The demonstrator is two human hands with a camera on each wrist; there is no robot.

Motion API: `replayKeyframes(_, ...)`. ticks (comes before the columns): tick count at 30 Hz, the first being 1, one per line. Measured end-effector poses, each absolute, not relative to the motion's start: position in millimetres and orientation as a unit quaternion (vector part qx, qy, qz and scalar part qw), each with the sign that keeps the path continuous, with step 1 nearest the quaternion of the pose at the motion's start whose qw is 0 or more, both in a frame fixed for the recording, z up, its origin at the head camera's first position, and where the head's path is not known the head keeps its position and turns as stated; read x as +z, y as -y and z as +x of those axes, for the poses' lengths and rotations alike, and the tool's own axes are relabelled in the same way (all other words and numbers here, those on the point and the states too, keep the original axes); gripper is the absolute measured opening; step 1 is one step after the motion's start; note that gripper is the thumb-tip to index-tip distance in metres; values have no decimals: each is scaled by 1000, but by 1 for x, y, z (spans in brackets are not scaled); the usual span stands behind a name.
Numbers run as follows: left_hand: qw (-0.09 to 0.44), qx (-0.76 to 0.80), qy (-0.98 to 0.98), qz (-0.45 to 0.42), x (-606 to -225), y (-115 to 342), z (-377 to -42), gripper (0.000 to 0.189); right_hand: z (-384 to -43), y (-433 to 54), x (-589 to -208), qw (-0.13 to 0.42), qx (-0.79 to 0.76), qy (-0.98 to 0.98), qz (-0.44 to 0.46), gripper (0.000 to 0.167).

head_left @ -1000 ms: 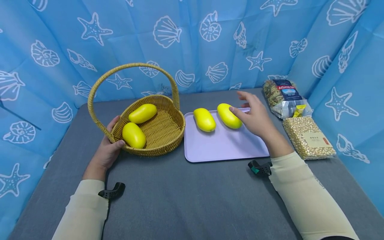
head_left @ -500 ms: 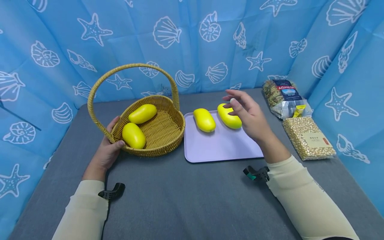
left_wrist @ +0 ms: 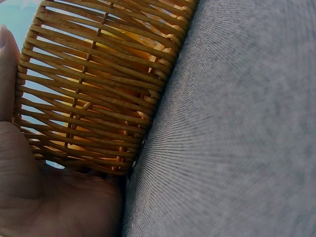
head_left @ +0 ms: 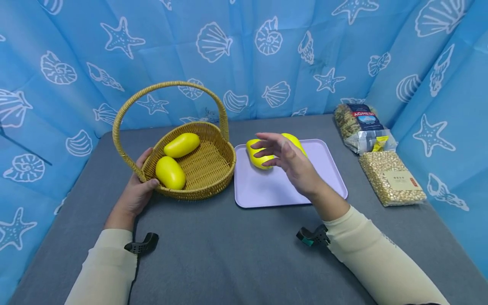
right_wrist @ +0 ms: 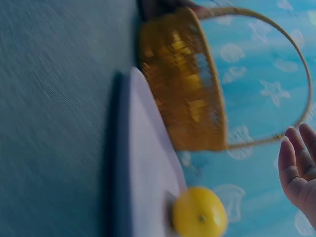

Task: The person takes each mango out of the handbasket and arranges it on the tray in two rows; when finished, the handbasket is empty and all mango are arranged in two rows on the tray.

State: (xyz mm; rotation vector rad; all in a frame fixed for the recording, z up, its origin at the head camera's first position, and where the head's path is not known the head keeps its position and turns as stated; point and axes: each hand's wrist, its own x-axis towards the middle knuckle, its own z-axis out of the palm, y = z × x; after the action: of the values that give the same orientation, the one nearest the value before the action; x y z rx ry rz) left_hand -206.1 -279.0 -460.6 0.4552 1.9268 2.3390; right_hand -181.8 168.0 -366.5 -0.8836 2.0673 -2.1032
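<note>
On the left of the head view, my left hand grips the side of a woven wicker basket, its thumb over the rim. Two yellow mangoes lie inside the basket on its left. The left wrist view shows the woven wall close against that palm. My right hand hovers over a lilac tray with fingers spread and nothing held. Under it, a mango is partly covered by the fingers, and another mango shows behind the hand.
A tall arched handle rises over the basket. At the right stand a pasta bag and a vacuum-packed bag of pale grains. A blue shell-print curtain encloses the grey cloth-covered table.
My right hand has moved left across the tray, from beside the right mango to over both mangoes. My left hand and the basket have stayed in place.
</note>
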Motion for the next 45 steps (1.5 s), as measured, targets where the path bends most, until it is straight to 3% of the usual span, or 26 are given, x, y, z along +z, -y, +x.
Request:
replayKeyframes(8,42,764,-628,146,-461,280,-206,89,-181,-124,-381,100,-641,-683,-335,107)
replayKeyframes(12,41,761,-630,149,-461,281,-207,89,-181,-102,-380,120,-647,-663,-356,109)
replayKeyframes(19,40,758,-633,150,-460,280,-209,88,-195,-65,-377,130,-643,-668,-352,102)
replayKeyframes(28,45,762,-630,144,-461,280,-207,85,-217,-19,-386,136,-572,-730,-349,66)
replayKeyframes(36,45,755,-638,142,-458,281,-204,84,-235,7,-386,164,-506,-780,-329,77)
replayKeyframes(45,44,758,-635,144,-459,279,-205,86,-249,18,-392,189,-457,-804,-330,73)
